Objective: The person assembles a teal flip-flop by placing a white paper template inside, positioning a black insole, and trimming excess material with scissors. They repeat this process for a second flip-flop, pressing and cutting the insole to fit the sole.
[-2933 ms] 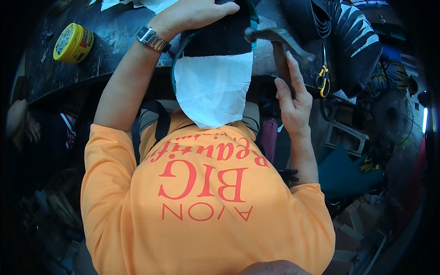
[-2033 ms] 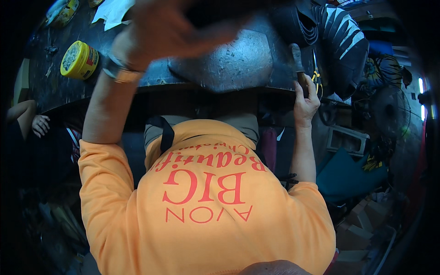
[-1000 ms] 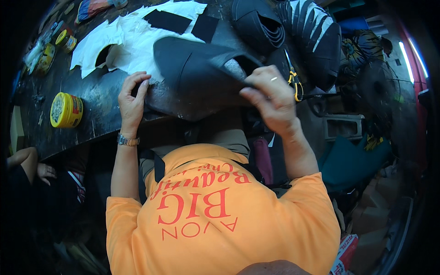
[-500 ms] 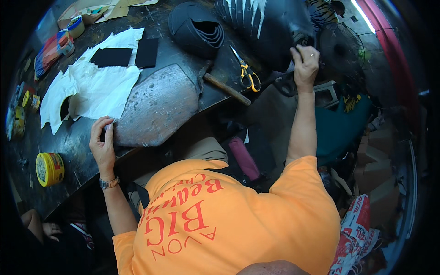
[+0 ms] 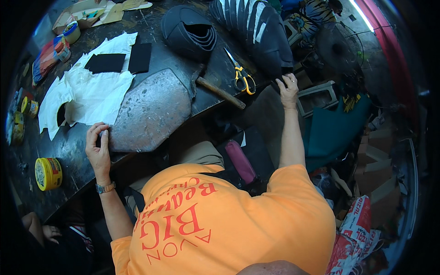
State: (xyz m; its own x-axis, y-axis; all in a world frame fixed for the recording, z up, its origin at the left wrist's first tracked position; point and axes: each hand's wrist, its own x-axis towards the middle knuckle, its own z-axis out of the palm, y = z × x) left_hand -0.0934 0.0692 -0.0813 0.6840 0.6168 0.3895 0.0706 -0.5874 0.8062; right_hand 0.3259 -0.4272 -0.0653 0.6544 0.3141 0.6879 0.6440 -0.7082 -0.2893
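My right hand (image 5: 288, 93) is at the table's right edge. Its fingers are closed on the pointed end of a black panel, part of a fanned stack of curved black panels (image 5: 270, 46) with white strips. My left hand (image 5: 98, 149) rests by the near corner of a worn grey board (image 5: 153, 112), fingers loosely bent and thumb apart, with nothing seen in it. A white cloth (image 5: 96, 96) touches the board and bears two black rectangular pieces (image 5: 106, 63). Yellow-handled scissors (image 5: 241, 75) and a wooden-handled hammer (image 5: 220, 92) lie between the board and the stack.
Nested black cap-like shells (image 5: 190, 34) stand at the back of the dark table (image 5: 80, 167). A yellow tub (image 5: 48, 174) sits near its left edge. To the right are a fan (image 5: 338, 48), a grey hollow block (image 5: 317, 98) and teal cloth (image 5: 337, 133). Another person's hand (image 5: 52, 233) shows at lower left.
My right hand has moved left and down to the stack's near tip. The blurred panel there now lies still. My left hand stays by the board's corner; the whole view has shifted slightly.
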